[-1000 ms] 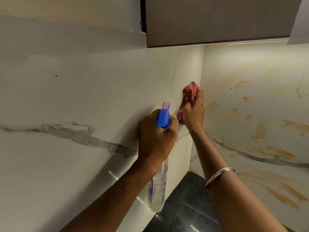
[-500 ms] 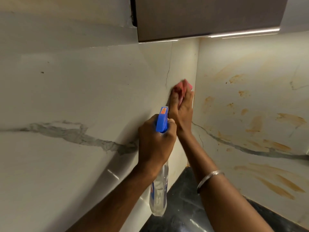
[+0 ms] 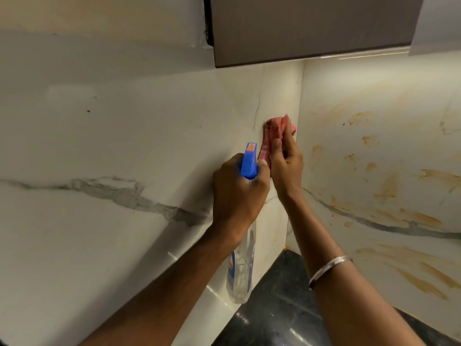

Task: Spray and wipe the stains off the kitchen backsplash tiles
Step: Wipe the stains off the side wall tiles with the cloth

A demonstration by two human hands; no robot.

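Working right at the corner seam (image 3: 300, 96) of the white marble-look backsplash tiles (image 3: 124, 146). Pressing a crumpled pink cloth (image 3: 274, 126) against the tile just left of that seam, right grip (image 3: 287, 166) clenched over it, fingers curled on the cloth's lower part. Clutching a clear plastic spray bottle with a blue trigger head (image 3: 240, 273) in the left grip (image 3: 239, 193), wrapped tight round the neck, a little further left of the seam and close beside the right grip. Blue head poking up out of the fist towards the wall, clear body hanging below. Plenty of orange-brown smeared stains (image 3: 389, 186) across the tile right of the seam, apart from the cloth. Thin silver bangle (image 3: 329, 269) on the right forearm. Below the seam, a black speckled stone desk (image 3: 279, 308); above it, a grey-brown wall cabinet (image 3: 311, 28).
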